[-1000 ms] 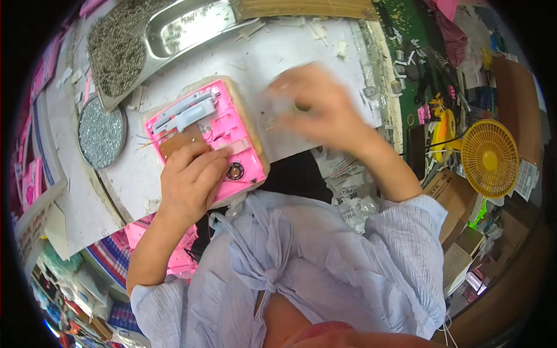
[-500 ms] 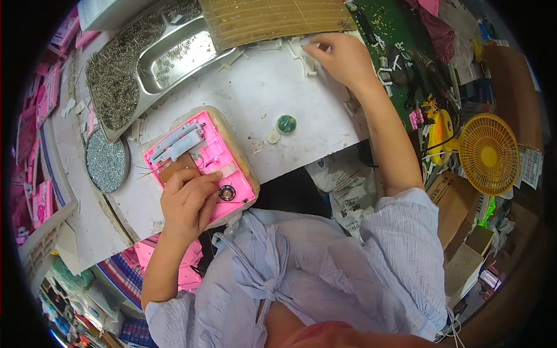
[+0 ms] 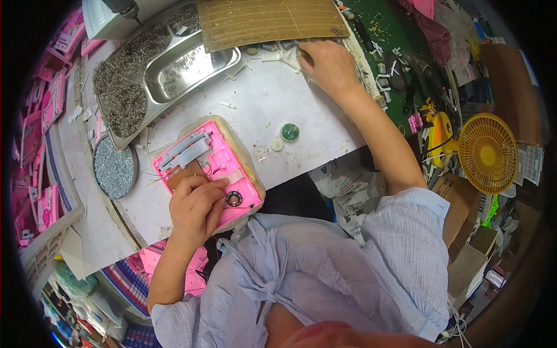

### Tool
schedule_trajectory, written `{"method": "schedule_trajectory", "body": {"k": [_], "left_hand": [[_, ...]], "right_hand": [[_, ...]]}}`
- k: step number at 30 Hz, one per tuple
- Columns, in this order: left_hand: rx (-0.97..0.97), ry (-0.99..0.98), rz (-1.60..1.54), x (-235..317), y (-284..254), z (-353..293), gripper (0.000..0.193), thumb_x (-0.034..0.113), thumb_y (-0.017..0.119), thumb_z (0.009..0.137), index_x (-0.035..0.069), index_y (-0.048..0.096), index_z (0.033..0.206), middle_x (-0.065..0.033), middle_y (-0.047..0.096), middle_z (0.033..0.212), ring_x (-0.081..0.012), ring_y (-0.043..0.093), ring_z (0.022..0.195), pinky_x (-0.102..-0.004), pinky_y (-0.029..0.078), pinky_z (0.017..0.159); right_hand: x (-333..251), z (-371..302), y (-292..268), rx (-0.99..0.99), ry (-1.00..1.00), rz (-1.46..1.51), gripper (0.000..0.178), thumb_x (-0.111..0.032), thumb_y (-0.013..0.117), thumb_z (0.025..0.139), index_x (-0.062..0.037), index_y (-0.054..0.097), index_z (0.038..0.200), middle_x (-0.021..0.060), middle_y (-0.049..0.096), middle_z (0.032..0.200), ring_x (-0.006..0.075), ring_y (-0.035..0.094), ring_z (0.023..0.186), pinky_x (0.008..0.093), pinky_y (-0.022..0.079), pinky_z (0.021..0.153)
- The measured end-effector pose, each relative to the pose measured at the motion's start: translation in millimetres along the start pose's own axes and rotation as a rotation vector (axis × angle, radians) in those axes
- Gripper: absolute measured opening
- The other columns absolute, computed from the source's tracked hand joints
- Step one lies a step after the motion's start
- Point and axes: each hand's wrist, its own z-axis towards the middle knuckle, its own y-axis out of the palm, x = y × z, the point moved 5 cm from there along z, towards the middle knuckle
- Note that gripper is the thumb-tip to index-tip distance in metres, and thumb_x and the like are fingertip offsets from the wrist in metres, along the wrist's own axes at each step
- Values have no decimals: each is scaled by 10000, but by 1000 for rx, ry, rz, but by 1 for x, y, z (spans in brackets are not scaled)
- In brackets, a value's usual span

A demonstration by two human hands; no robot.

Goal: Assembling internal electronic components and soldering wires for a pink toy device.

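A pink plastic housing lies on a padded block at the front of the white table. In the housing are a grey plastic piece, a round black part and a brown board with thin wires. My left hand has its fingers curled over the board, pressing it against the housing. At the table's far side, my right hand is closed beside small white plastic parts. Its fingertips are partly hidden near the cardboard's edge, so I cannot make out what they hold.
Above the parts lies a cardboard sheet. A metal tray of screws stands at the far left, with a round dish of small silvery pieces nearer. A green disc sits mid-table. A yellow fan stands right.
My right hand has shifted slightly left and inward, its fingertips now nearer the cardboard edge among the white parts. My left hand stays on the board and housing. The view has shifted a little.
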Motion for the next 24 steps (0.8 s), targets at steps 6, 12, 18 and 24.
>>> {"method": "schedule_trajectory", "body": {"k": [6, 12, 18, 24], "left_hand": [[206, -103, -164, 16, -18, 28, 286, 60, 798, 825, 25, 670, 1079, -113, 736, 997, -230, 664, 774, -331, 547, 683], [-206, -634, -975, -3, 32, 108, 255, 185, 670, 1014, -31, 667, 1149, -43, 699, 876, -48, 594, 692, -212, 477, 592], [-636, -670, -1143, 9, 41, 104, 270, 249, 604, 1060, -6, 680, 1106, -3, 680, 842, -41, 550, 694, -216, 429, 589], [-650, -777, -1078, 11, 44, 135, 306, 298, 565, 1079, 13, 676, 1069, -42, 722, 841, -63, 625, 624, -212, 483, 558]], "right_hand": [[-29, -34, -41, 21, 62, 398, 254, -199, 736, 823, -95, 765, 1053, 97, 741, 867, 293, 686, 787, 399, 555, 733], [-116, -67, -97, 144, -197, 658, 302, -129, 786, 757, -97, 749, 1055, 84, 708, 998, 282, 643, 861, 377, 547, 764], [-97, -80, -103, 6, -278, 871, 323, -148, 807, 795, -68, 720, 1095, 115, 702, 1090, 309, 652, 926, 367, 554, 810], [-83, -91, -103, 97, -126, 853, 249, -113, 808, 825, -26, 702, 1032, 119, 719, 926, 299, 686, 784, 356, 553, 687]]}}
